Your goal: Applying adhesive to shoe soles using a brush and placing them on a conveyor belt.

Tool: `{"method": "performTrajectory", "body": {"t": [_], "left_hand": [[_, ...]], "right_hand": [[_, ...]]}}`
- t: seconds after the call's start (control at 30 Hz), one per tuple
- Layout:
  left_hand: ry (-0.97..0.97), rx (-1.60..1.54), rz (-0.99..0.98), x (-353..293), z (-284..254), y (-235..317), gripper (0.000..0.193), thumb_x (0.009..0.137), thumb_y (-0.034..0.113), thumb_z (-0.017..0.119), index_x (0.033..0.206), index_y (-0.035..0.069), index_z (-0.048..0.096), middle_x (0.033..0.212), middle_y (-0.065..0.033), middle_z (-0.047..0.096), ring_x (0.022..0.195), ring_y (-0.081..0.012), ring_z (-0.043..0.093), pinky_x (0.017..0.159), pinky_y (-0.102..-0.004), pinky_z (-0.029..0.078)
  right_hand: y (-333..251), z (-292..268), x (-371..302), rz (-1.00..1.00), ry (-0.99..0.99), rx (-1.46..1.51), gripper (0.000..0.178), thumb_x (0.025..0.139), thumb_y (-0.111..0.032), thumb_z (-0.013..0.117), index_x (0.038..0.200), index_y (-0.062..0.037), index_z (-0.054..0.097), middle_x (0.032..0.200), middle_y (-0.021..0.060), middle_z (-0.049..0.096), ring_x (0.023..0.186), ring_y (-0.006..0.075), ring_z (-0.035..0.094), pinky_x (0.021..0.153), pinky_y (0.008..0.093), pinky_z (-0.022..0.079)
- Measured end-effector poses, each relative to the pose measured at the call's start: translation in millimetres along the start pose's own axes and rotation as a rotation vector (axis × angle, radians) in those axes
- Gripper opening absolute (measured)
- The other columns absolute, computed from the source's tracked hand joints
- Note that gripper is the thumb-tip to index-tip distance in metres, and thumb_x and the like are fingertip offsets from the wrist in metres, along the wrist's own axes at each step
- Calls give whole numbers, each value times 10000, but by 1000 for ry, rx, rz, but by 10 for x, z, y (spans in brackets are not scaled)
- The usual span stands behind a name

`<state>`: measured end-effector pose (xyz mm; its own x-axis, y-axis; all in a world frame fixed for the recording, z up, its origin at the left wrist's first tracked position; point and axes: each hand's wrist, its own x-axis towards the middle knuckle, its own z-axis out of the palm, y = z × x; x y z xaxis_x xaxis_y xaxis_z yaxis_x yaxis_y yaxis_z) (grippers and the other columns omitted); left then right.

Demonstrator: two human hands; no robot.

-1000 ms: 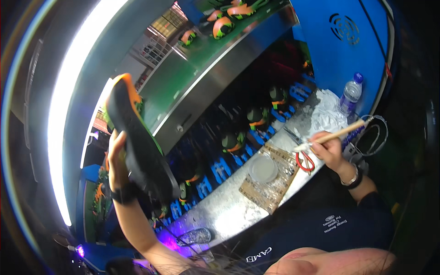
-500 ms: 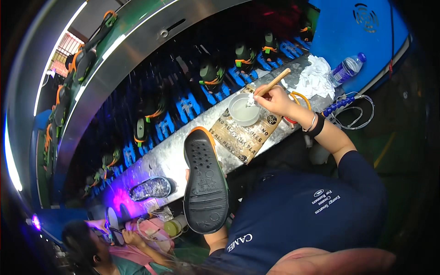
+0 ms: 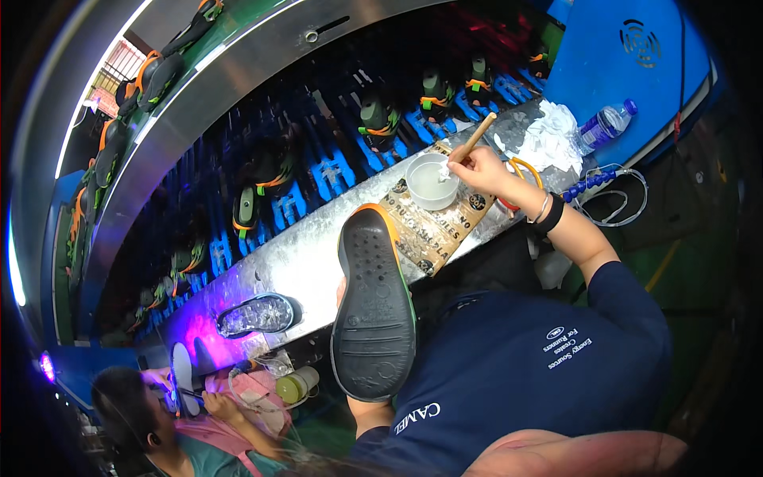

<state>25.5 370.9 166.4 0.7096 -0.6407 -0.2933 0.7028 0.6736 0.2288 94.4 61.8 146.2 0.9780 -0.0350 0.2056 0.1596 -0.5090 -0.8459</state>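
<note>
My left hand [image 3: 341, 291] is mostly hidden behind a black shoe sole [image 3: 373, 318] with an orange edge at its top. Fingertips show at its left side, gripping it. Dimples and ridges mark the face turned toward me. In my right hand [image 3: 477, 168] is a brush [image 3: 482, 133] with a wooden handle, pinched between thumb and fingers. Its lower end is in a translucent bowl [image 3: 431, 191] of cloudy liquid. The bowl stands on brown printed cardboard [image 3: 445, 238] on the metal ledge.
Another sole [image 3: 256, 316] lies on the ledge [image 3: 306, 270] at left. Dark shoes [image 3: 379, 119] sit on blue holders beyond. Crumpled white paper [image 3: 552, 137], a bottle [image 3: 608, 123] and a blue hose [image 3: 592, 183] are at right. A co-worker [image 3: 131, 413] handles a sole at lower left.
The view has shifted slightly. The sole in my left hand has moved a little right and stands more upright. The brush handle tilts more steeply, its lower end still in the bowl.
</note>
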Motion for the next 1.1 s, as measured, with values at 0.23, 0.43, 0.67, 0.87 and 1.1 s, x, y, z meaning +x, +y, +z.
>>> {"method": "performTrajectory", "body": {"t": [0.23,0.43,0.67,0.87,1.1], "left_hand": [[22,16,-47,92,156,-48,558,822,424,390,1164,-16,362,1018,-259,457,820,-364,542,605,-408,508],[44,28,-93,131,300,-136,518,824,397,400,1142,-11,383,992,-231,478,812,-326,546,625,-380,502],[54,59,-114,175,423,-184,471,825,364,412,1116,-6,408,961,-198,502,804,-283,552,648,-346,495],[62,94,-120,195,520,-184,431,827,337,423,1094,-1,429,935,-169,523,796,-245,557,667,-318,488],[110,143,-89,143,588,-154,384,829,305,435,1068,5,454,905,-136,547,788,-202,563,690,-284,481]], "right_hand": [[-470,-134,-141,-29,24,407,83,766,-60,545,828,-4,540,671,-24,489,572,25,425,502,171,346],[-878,-133,-335,-223,-185,314,100,750,-38,560,846,-10,556,789,45,548,680,70,515,571,194,403],[-871,-35,-211,-314,-170,271,99,742,-34,571,838,-14,557,755,28,549,611,56,497,525,185,390],[-891,36,-161,-327,-200,347,110,741,-27,571,848,-13,553,718,6,519,574,26,442,483,159,338],[-794,-34,-227,-326,-176,272,99,743,-35,567,839,-20,549,718,13,522,559,39,446,485,178,350]]}}
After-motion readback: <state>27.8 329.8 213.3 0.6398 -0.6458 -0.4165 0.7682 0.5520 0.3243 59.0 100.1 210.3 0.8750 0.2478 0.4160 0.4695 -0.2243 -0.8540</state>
